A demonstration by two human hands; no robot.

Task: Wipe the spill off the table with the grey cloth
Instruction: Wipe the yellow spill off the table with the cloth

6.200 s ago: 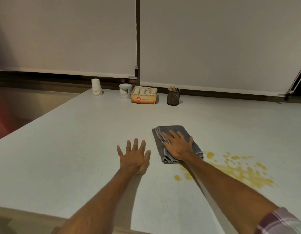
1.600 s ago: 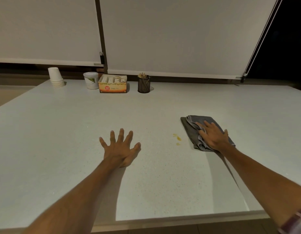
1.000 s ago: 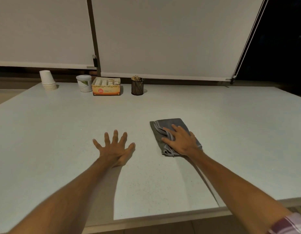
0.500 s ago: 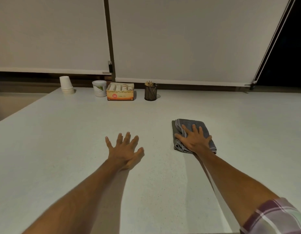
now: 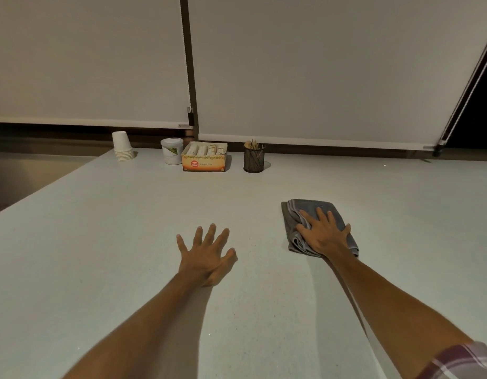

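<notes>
The folded grey cloth [image 5: 308, 212] lies on the white table [image 5: 127, 242], right of centre. My right hand [image 5: 323, 235] presses flat on top of it, fingers spread, covering its near half. My left hand [image 5: 206, 255] rests palm down on the bare table to the left of the cloth, fingers apart and holding nothing. No yellow spill shows anywhere on the table surface.
Along the table's far edge stand a stack of white paper cups [image 5: 122, 146], a white tub [image 5: 171, 151], an orange box of sachets [image 5: 204, 156] and a black mesh holder with sticks [image 5: 253, 157]. Roller blinds [image 5: 318, 64] hang behind. The table's left edge runs diagonally.
The yellow spill seen earlier is gone. My right hand slid the cloth left, then back to the right; over the last half second it barely moved. My left hand has stayed flat.
</notes>
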